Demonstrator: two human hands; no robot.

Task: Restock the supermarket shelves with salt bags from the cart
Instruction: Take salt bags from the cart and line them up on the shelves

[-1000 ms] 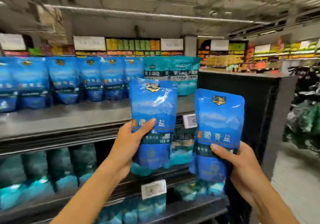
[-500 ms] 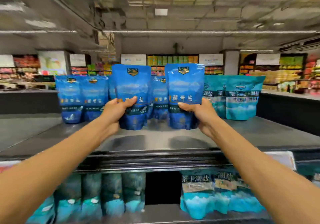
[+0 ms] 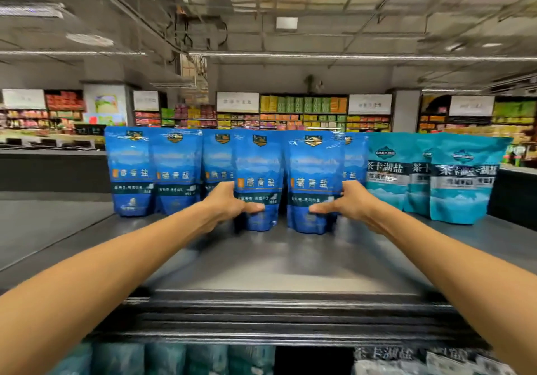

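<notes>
On the top shelf (image 3: pixel 261 261), two dark blue salt bags stand upright side by side, just in front of the row of matching blue bags (image 3: pixel 174 171) behind them. The left hand (image 3: pixel 229 203) holds the left bag (image 3: pixel 258 171) by its outer edge, thumb across the lower front and fingers hidden behind the pouch; the right hand (image 3: pixel 345 203) holds the right bag (image 3: pixel 315 171) the same way, mirrored. Each grip is narrow, pinched on its own pouch low down, near the base, which probably keeps the soft bags from flopping while their bottoms settle. Both bases seem to touch the shelf, though blur makes this uncertain. The labels face outward, as stock on display should. The pair sits among the blue kind, left of the teal bags (image 3: pixel 462 177), so like stays with like. A narrow gap lies between the two held bags. The placing looks nearly done; letting go is what remains, and a soft pouch may tip forward if released unevenly. The cart is out of view.
</notes>
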